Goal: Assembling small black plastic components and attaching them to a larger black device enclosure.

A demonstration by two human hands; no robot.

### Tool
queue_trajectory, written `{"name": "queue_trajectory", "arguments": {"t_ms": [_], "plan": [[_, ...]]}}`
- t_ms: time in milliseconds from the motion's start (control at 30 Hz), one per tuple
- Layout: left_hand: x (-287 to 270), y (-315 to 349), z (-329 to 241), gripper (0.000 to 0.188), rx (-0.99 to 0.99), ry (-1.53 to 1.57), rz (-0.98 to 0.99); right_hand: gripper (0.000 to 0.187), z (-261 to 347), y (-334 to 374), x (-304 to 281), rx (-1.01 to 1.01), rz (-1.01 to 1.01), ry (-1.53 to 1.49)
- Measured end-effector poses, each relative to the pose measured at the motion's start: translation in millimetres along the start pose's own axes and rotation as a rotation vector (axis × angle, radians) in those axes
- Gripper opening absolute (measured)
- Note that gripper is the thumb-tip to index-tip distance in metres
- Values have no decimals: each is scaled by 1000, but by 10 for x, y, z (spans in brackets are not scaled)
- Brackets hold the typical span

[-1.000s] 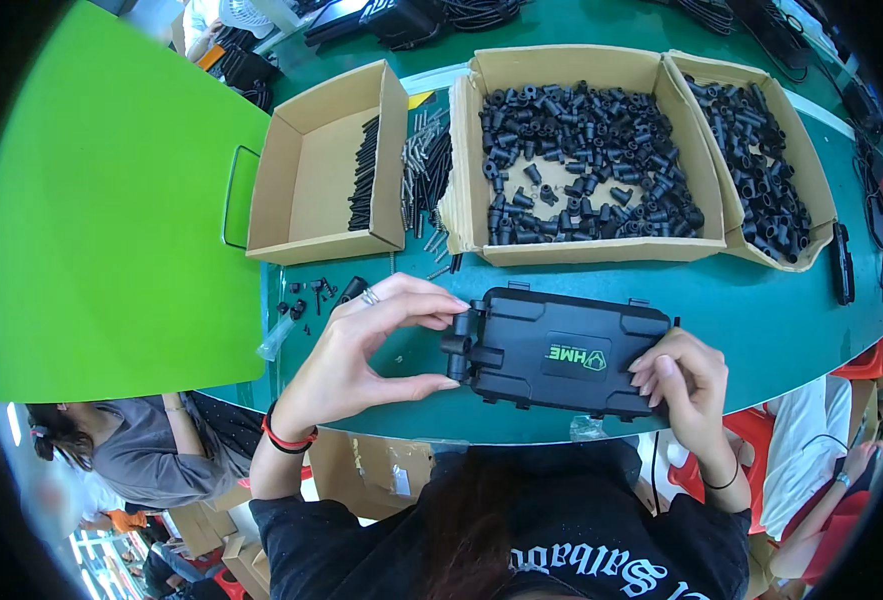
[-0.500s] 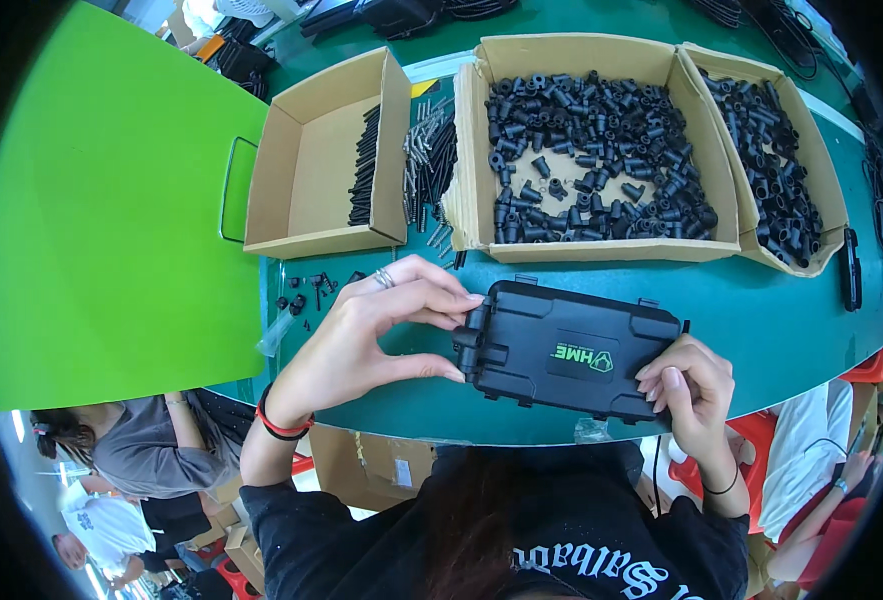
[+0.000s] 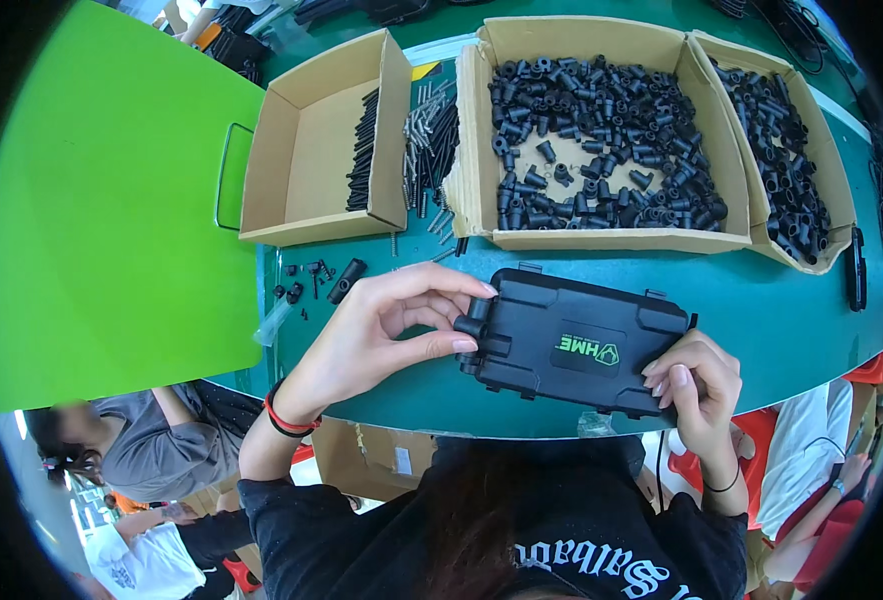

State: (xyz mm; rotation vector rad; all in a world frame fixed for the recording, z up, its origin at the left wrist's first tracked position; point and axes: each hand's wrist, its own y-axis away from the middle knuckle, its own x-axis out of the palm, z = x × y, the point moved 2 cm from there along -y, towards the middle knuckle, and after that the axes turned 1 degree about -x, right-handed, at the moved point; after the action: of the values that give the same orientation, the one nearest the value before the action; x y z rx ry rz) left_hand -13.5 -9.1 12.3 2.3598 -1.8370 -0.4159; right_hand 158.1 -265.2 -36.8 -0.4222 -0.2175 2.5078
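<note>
A dark green surface (image 3: 761,310) carries the work, its near edge curving just above the person's chest. To the left a bright green panel (image 3: 111,220) fills much of the view, with a thin wire handle on its right side. Along the far edge stand three open cardboard boxes: the left box (image 3: 306,165) is nearly bare, with a row of thin black rods against its right wall; the middle box (image 3: 601,130) is full of small black plastic parts; the right box (image 3: 791,150) holds more of the same. Loose pins (image 3: 429,150) lie in the gap between the left and middle boxes. A few small black bits (image 3: 316,280) are scattered near the surface's left edge. Below the near edge, other people sit, partly seen.

The case (image 3: 571,340) is black, rectangular, ribbed plastic with a green mark on its lid and two small tabs on its far side. It lies flat near the near edge, in front of the middle box, tilted slightly.

The left hand (image 3: 381,335) is at the case's left end, thumb and fingers pinched on a small black latch piece (image 3: 471,325) there. The right hand (image 3: 696,385) curls over the case's near right corner, fingertips pressing the lid and holding it.
</note>
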Motion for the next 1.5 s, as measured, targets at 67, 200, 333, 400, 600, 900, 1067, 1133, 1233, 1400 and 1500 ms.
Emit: {"name": "queue_trajectory", "arguments": {"t_ms": [67,200,333,400,600,900,1067,1133,1233,1400,1500], "plan": [[1,0,-23,42,-19,-28,-1,18,4,-4,6,-7,9,10],[38,4,-100,41,-9,-112,-13,18,3,1,14,-18,-10,13],[93,13,-105,39,9,-199,-15,18,-1,14,16,-16,-10,19],[85,11,-74,36,39,-246,18,18,-1,18,15,2,-17,14],[32,-19,123,37,-62,115,10,18,9,12,16,-17,-23,5],[35,18,70,38,-51,34,-4,18,-2,17,23,-7,-32,14],[74,36,13,38,60,-51,-27,18,16,6,25,14,-41,-8],[83,46,13,41,59,-227,-30,18,12,18,24,20,-26,3],[78,40,34,43,91,-127,-20,20,16,32,17,28,-27,0],[93,24,139,44,91,45,-17,22,184,-91,-140,-87,-53,-21],[111,51,154,45,104,60,-25,74,341,-215,-300,-87,160,507]]}}
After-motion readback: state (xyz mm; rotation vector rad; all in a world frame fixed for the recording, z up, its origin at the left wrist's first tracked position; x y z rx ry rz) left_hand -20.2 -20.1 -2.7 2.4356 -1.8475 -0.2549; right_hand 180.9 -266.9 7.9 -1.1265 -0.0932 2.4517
